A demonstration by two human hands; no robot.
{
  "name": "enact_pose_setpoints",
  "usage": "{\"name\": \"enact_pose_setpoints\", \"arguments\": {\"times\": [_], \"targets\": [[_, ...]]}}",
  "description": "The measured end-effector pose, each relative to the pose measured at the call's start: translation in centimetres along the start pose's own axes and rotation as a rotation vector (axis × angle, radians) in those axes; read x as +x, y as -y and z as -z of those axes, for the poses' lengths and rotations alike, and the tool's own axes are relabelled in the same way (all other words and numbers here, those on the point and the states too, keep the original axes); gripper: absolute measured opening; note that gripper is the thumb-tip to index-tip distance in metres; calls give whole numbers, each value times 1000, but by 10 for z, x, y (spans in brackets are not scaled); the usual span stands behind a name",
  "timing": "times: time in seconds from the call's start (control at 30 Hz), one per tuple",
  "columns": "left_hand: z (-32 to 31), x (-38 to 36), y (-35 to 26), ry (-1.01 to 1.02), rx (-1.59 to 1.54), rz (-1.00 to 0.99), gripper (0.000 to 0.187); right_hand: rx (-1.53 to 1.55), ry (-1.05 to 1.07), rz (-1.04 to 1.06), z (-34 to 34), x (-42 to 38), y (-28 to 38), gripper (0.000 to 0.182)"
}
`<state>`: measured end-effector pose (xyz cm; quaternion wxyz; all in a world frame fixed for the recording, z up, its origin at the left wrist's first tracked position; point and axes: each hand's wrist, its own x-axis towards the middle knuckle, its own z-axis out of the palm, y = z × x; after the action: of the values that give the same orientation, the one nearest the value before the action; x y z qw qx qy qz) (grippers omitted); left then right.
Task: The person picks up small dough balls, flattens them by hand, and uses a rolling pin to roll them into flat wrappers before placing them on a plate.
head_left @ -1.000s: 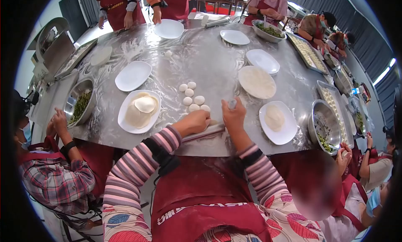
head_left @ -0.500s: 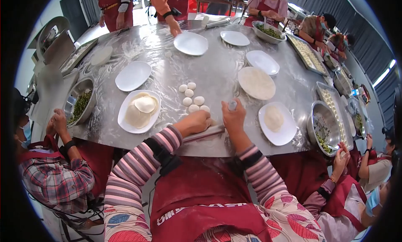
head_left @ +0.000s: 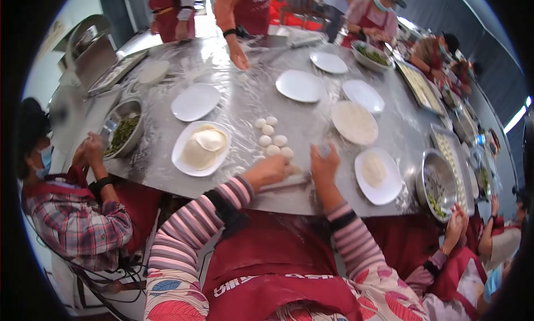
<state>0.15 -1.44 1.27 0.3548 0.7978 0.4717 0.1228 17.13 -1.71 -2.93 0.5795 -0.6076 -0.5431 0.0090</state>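
My left hand (head_left: 270,171) is closed at the table's near edge, just below several small white dough balls (head_left: 272,138); what its fingers pinch is hidden. My right hand (head_left: 325,164) is wrapped round the end of a rolling pin (head_left: 323,150), whose tip shows above the fist. Between and below my hands lies a pale, bar-like piece (head_left: 286,182), blurred. To the left a white plate (head_left: 179,163) carries a stack of round dough wrappers (head_left: 204,147). On the right, another white plate (head_left: 393,188) holds one wrapper (head_left: 374,171).
Steel bowls with green filling stand left (head_left: 137,133) and right (head_left: 424,179). Further white plates (head_left: 196,102) (head_left: 300,86) lie across the metal table (head_left: 245,107). Trays of dumplings (head_left: 420,86) line the right side. Co-workers surround the table; one hand (head_left: 239,57) reaches over its far side.
The view has shifted, moving most things rightward in the picture. The far white plate has moved right across the table, and the co-worker's hand has let go of it.
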Motion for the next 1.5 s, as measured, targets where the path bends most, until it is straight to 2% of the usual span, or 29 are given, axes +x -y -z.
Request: {"name": "enact_pose_setpoints", "arguments": {"times": [0.03, 0.07, 0.13, 0.17, 0.2, 0.23, 0.3, 0.37, 0.43, 0.53, 0.6, 0.67, 0.7, 0.77, 0.8, 0.97, 1.03, 1.1, 1.13, 1.2, 1.33, 1.4, 1.43, 1.5], "targets": [[-1, -5, -3, -21, 59, -26, 23, 113, 65, -61, 20, -5, 12, 25], [-3, -7, 2, -9, 112, -135, 23, 45, 52, -10, 35, -14, 19, 21], [-9, -14, 13, -62, 37, -163, 24, 205, 136, -278, 58, -37, 22, 20], [-8, -17, 16, -83, -34, -205, 26, 215, 147, -265, 63, -45, 20, 20], [0, -20, 20, 7, -97, -148, 33, 292, 129, -290, 67, -52, 19, 19], [10, -26, 26, -3, -92, -141, 33, 368, 109, -319, 67, -54, 21, 19], [31, -45, 41, -170, -64, -165, 37, 397, 129, -329, 69, -50, 30, 18], [71, -62, 56, -140, -149, -46, 39, 425, 147, -340, 69, -48, 33, 18], [102, -70, 89, -315, -62, 18, 37, 383, 154, -316, 67, -46, 30, 18], [157, -72, 124, -359, -127, 200, 38, 381, 130, -294, 64, -48, 24, 18], [175, -69, 141, -382, -153, 245, 37, 390, 132, -285, 63, -50, 21, 18], [182, -57, 157, -599, 176, 314, 29, 390, 132, -273, 64, -49, 21, 18], [183, -52, 147, -596, 174, 311, 29, 395, 148, -285, 65, -49, 25, 18], [178, -35, 110, -646, 142, 182, 21, 392, 160, -302, 65, -48, 25, 18], [165, -23, 102, -651, 134, 21, 18, 395, 156, -293, 63, -49, 23, 19], [83, 29, 37, -333, 157, -288, 15, 355, 131, -290, 59, -48, 23, 19], [51, 45, 31, -263, 179, -343, 16, 407, 138, -307, 56, -49, 22, 19], [28, 55, 23, -168, 439, -416, 17, 365, 133, -270, 59, -49, 22, 19], [17, 59, 22, -166, 434, -423, 17, 362, 139, -278, 60, -49, 25, 19], [4, 60, 22, -212, 630, -450, 18, 363, 154, -289, 61, -49, 26, 19], [11, 47, 9, -238, 653, -332, 21, 369, 141, -308, 60, -52, 26, 19], [20, 31, -6, -94, 239, -97, 25, 355, 143, -316, 60, -50, 26, 18], [16, 29, -3, -79, 233, -100, 25, 366, 155, -318, 60, -48, 26, 19], [10, 24, 6, -16, -54, -11, 25, 362, 160, -330, 59, -42, 28, 19]]}}
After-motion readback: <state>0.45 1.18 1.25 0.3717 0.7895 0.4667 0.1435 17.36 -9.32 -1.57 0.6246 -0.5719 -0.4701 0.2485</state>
